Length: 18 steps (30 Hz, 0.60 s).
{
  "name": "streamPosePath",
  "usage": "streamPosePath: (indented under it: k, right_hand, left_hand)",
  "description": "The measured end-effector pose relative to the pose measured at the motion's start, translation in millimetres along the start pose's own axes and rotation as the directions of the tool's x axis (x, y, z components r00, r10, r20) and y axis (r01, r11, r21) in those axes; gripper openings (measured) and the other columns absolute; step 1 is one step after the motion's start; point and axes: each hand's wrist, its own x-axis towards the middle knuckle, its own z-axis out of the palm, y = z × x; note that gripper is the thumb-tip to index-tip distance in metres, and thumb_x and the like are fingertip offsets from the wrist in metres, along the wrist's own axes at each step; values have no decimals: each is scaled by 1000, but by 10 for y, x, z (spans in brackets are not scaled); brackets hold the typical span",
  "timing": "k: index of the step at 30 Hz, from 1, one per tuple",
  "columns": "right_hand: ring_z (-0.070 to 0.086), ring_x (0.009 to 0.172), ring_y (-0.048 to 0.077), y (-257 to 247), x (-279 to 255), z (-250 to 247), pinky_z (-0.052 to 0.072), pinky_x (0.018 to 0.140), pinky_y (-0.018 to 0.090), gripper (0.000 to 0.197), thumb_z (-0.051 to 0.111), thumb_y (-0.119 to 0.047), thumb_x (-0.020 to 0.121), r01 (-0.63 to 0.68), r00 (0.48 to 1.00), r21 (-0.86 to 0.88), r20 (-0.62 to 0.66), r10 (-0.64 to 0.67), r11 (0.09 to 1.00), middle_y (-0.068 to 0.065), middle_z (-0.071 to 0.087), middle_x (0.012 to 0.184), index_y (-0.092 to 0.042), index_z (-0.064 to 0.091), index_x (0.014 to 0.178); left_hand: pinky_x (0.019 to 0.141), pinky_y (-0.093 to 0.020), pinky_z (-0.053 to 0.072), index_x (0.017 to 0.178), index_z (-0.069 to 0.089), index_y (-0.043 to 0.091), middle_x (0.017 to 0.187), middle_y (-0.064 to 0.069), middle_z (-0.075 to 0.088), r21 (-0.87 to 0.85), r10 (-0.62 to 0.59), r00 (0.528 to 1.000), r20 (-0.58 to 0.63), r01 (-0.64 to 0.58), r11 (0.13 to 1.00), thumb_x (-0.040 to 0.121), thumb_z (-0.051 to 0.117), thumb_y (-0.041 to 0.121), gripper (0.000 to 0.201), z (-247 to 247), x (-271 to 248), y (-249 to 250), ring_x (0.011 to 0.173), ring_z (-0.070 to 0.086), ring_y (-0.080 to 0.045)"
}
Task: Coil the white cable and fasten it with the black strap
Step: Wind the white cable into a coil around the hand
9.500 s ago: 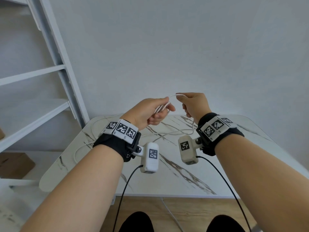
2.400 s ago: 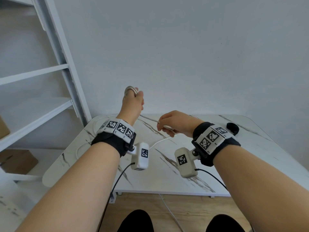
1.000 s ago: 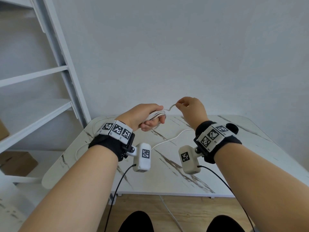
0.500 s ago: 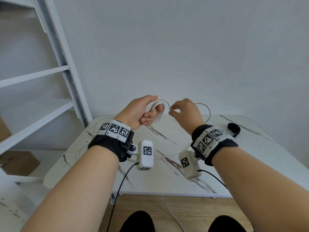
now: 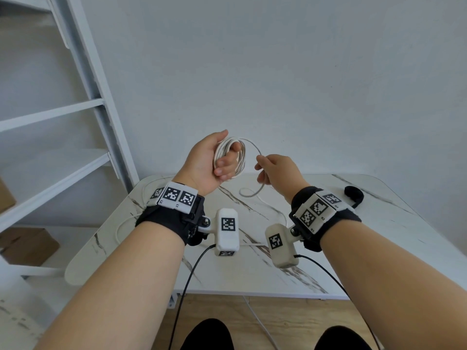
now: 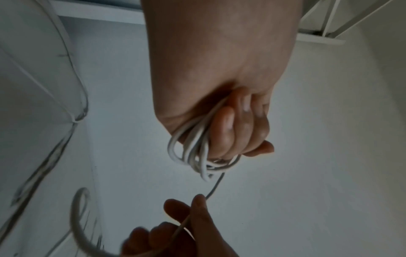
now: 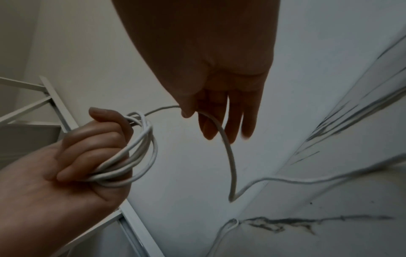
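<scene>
My left hand [image 5: 214, 160] is raised above the table and grips several loops of the white cable [image 5: 240, 157] wound round its fingers; the coil [image 6: 197, 156] [image 7: 136, 156] shows in both wrist views. My right hand [image 5: 275, 170] [image 7: 208, 113], just right of it, pinches the free run of cable between thumb and forefinger. From there the cable [image 7: 230, 165] hangs down in a loop and trails across the table toward its left edge. The black strap [image 5: 353, 195] lies curled on the table at the far right, untouched.
The marble-patterned table [image 5: 379, 248] stands against a plain white wall. A white shelf frame [image 5: 96, 97] rises at the left, with cardboard boxes [image 5: 27, 243] on the floor beneath. Loose cable [image 5: 121, 223] runs over the table's left edge.
My left hand has risen and turned palm toward me with a fuller coil. My right hand dropped slightly, sliding along the cable, and the open loop between the hands has narrowed.
</scene>
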Motion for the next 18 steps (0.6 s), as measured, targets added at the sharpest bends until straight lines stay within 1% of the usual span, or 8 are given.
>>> streamPosePath:
  k: [1, 3, 6, 8, 10, 12, 14, 18]
  right_hand:
    - [59, 60, 20, 5, -9, 2, 57, 75, 43, 34, 47, -29, 100, -22, 999, 52, 25, 21, 998, 6, 62, 65, -2, 65, 94]
    - [56, 53, 21, 17, -23, 2, 61, 69, 45, 33, 49, -28, 100, -56, 997, 100, 54, 50, 993, 6, 55, 61, -1, 65, 93]
    - [49, 49, 18, 31, -31, -7, 61, 60, 39, 32, 54, -30, 98, -89, 994, 121, 69, 81, 989, 6, 48, 60, -1, 66, 92]
    - [45, 48, 16, 35, -37, -14, 57, 52, 31, 32, 56, -33, 97, -120, 990, 135, 95, 108, 984, 3, 45, 58, -3, 66, 91]
    - [42, 46, 15, 43, -52, -22, 48, 46, 25, 34, 57, -36, 96, -164, 980, 141, 137, 145, 976, 2, 43, 57, -5, 67, 88]
    - [38, 46, 15, 64, -75, -22, 41, 44, 23, 36, 56, -38, 97, -198, 968, 120, 182, 175, 973, 1, 41, 56, -6, 68, 85]
    - [35, 45, 14, 92, -100, -11, 37, 42, 22, 37, 55, -39, 97, -208, 957, 59, 218, 191, 976, 1, 39, 56, -6, 69, 85]
    - [33, 44, 14, 108, -161, 52, 34, 42, 22, 37, 56, -40, 96, -178, 927, -93, 319, 198, 980, 0, 39, 56, -8, 73, 87]
  left_hand:
    - [41, -24, 16, 75, 55, 7, 40, 2, 30, -30, 17, 1000, -9, -18, 999, 99, 32, 33, 43, -2, 6, -3, 30, 25, -10]
    - [40, -23, 19, 75, 56, 5, 42, 2, 31, -98, 53, 998, -14, -54, 994, 97, 29, 29, 43, -9, 19, -12, 32, 26, -11]
    - [41, -23, 23, 79, 55, 2, 46, 0, 33, -185, 86, 996, -21, -88, 979, 92, 27, 25, 38, -5, 30, -10, 34, 27, -12]
    - [43, -24, 23, 81, 56, 2, 48, 0, 33, -226, 101, 995, -25, -104, 968, 84, 33, 23, 31, 16, 28, -4, 36, 28, -12]
    - [44, -26, 24, 83, 56, 3, 51, 0, 34, -270, 108, 994, -35, -113, 956, 79, 36, 22, 28, 23, 36, -3, 39, 29, -13]
    - [47, -26, 27, 87, 55, 3, 55, -1, 37, -326, 101, 993, -58, -114, 939, 78, 37, 22, 27, 4, 56, 2, 43, 31, -14]
    - [51, -26, 31, 91, 54, 3, 60, -2, 41, -367, 87, 991, -103, -119, 923, 78, 38, 21, 28, -27, 76, 14, 47, 35, -15]
    - [59, -28, 35, 95, 52, 3, 65, -3, 46, -382, 76, 976, -206, -152, 912, 89, 31, 18, 27, -40, 108, 22, 52, 42, -16]
